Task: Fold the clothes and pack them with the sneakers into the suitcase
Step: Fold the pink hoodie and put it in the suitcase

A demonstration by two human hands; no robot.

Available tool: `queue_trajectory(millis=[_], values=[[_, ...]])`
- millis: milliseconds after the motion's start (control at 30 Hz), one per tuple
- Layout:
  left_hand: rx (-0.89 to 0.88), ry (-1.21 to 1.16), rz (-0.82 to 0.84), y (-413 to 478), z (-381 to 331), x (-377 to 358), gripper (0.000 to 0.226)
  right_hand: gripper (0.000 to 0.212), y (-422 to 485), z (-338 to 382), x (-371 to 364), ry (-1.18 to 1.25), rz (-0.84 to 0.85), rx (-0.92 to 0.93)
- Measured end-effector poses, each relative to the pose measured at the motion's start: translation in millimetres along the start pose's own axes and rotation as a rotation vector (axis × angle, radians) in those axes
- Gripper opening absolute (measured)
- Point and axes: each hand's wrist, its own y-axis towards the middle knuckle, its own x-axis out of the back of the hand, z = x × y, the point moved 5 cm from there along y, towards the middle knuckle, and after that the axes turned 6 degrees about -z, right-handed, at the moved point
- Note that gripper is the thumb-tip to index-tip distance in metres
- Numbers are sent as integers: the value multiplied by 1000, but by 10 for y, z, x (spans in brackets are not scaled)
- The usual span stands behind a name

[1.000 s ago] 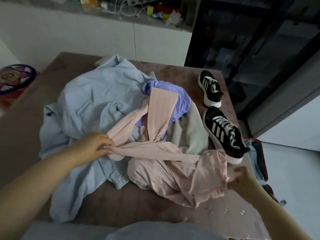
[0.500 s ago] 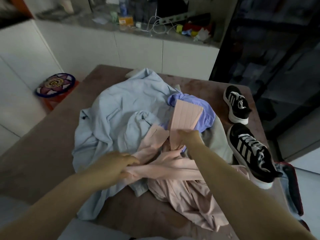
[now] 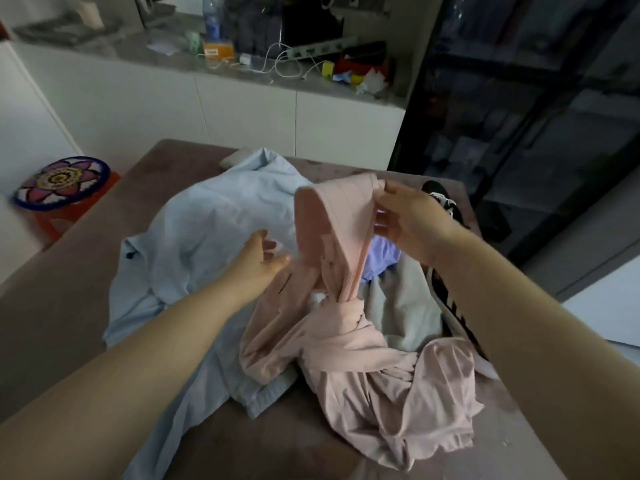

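Now | change: pink top (image 3: pixel 363 358) ribbed band, low on the pile half a second ago, is lifted mid-frame; left hand (image 3: pixel 258 261) has released the sleeve | around: blue shirt (image 3: pixel 207 230) beneath, centre-left; right forearm covers most of the sneakers (image 3: pixel 440 195), right | hands: left loose-fingered, touching pink fabric; right hand (image 3: pixel 408 220) pinches the band.

Arms extended; left hand (image 3: pixel 258 263) low, fingers loose; right hand (image 3: pixel 412 220) raised, pinching pink garment (image 3: pixel 346 344).
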Motion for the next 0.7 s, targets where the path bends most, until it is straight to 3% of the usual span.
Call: queue_trajectory(millis=[67,133,300,400,533,600,700], values=[[78,-80,1,136,-53,-166,72,28,-136,348,51,70,15,58],[44,-106,94,234,-145,-358,65,35,-259,693,120,174,13,136],[-12,-581,337,114,-734,-612,19,27,-429,1329,393,214,-105,309],[-128,-540,399,1,-1069,-463,15,27,-419,1482,588,160,-98,350],[-270,-237,24,105,-1208,210,15,29,-287,1443,970,14,-183,292],[-321,-142,-119,156,-1313,651,20,33,-232,1382,1060,-127,-122,248],[-376,-83,-238,243,-1479,1187,36,73,-170,1239,1083,-250,-15,145]])
